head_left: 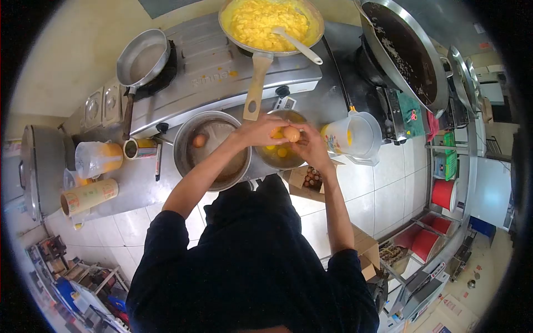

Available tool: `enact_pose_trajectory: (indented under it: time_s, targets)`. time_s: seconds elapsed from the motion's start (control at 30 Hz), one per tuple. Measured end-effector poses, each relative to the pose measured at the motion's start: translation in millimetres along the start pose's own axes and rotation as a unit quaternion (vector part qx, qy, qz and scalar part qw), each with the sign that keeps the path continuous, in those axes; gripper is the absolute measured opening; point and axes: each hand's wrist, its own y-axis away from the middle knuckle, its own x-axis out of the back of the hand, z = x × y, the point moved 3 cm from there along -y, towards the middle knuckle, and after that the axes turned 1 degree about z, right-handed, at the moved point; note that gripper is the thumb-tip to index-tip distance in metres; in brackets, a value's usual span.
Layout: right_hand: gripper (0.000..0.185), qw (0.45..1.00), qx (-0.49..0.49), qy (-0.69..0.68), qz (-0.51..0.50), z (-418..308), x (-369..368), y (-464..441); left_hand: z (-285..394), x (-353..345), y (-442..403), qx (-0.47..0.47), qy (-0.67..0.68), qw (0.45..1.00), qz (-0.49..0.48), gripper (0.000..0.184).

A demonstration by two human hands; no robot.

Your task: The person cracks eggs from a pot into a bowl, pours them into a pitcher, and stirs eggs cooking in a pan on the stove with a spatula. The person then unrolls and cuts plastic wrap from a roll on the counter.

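A brown egg point(291, 134) is between my two hands, over a metal bowl point(306, 164). My left hand point(260, 131) reaches in from the left, its fingers closed on the egg. From the other side my right hand point(312, 150) grips it with bent fingers. Something yolk-coloured point(276, 132) shows beside the egg at my left fingertips; I cannot tell whether it is yolk or shell. Several egg yolks point(282, 152) lie in the bowl below. Left of it, a large pot point(220, 180) holds another brown egg point(199, 140).
Behind my hands, a pan point(318, 41) of scrambled eggs sits on the stove point(202, 66), its handle pointing toward me. A clear plastic jug point(363, 136) stands at right, near a big wok point(427, 83). On the floor, a carton point(298, 186) contains several eggs.
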Motion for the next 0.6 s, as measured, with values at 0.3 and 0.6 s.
enact_pose_trajectory:
  time_s: [0.3, 0.6]
  targets:
    - [0.056, 0.996, 0.087, 0.026, 0.012, 0, 1, 2, -12, 2, 12, -0.029, -0.028, 0.998, 0.041, 0.046]
    - [0.046, 0.911, 0.159, 0.217, 0.311, -5, -9, 53, 55, 6, 23, 0.014, 0.077, 0.992, 0.096, 0.046]
